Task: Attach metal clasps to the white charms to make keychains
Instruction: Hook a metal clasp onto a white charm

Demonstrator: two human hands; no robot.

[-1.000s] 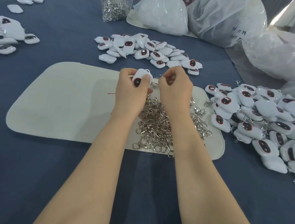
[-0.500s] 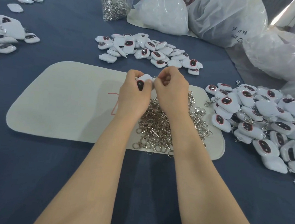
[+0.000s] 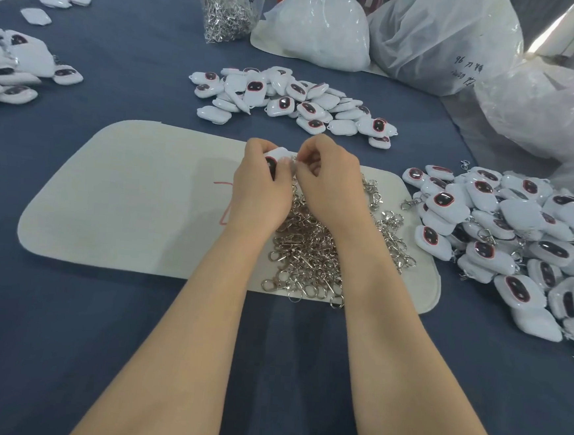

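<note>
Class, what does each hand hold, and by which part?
The left hand grips a white charm round its body. The right hand pinches a metal clasp at the charm's edge; where exactly is hidden.

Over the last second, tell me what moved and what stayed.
The right hand, pinching a metal clasp, moved left until it met the white charm held in the left hand. The left hand kept its grip; clasp pile and mat stayed.

I counted one mat point(image 3: 125, 204), one clasp heap point(image 3: 310, 253) on it, four charm piles point(image 3: 288, 100) around it, four bags point(image 3: 317, 27) beyond it.
</note>
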